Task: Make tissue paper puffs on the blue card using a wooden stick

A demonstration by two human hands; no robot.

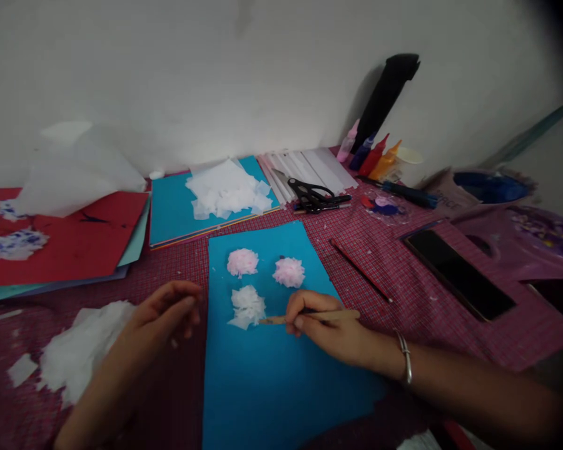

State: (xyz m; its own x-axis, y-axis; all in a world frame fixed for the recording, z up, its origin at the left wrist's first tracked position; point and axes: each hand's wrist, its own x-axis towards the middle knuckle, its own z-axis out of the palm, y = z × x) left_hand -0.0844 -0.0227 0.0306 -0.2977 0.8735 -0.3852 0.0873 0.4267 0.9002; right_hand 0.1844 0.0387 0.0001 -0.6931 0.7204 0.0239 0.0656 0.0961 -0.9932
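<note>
My right hand (pixel 316 322) pinches a thin, pale wooden stick (pixel 338 315). Its tip meets or nearly meets the edge of a fluffy white paper cluster (pixel 248 306) on a blue sheet (pixel 263 381). Two pale pink clusters, one on the left (pixel 243 262) and one on the right (pixel 289 271), sit farther up the same sheet. Just off the sheet's left edge, my left hand (pixel 173 309) hovers with loosely bent fingers, apart and with nothing visible in them. Beside that wrist lies a heap of white paper squares (pixel 82 350), partly covered by my forearm.
More white squares (pixel 228 190) lie on stacked coloured sheets at the back, beside black scissors (pixel 312 192). At right are a red pencil-like stick (pixel 361 270), a phone (pixel 457 272), paint bottles (pixel 373 156) and pink bags (pixel 516 237). Red paper (pixel 75 250) lies at left.
</note>
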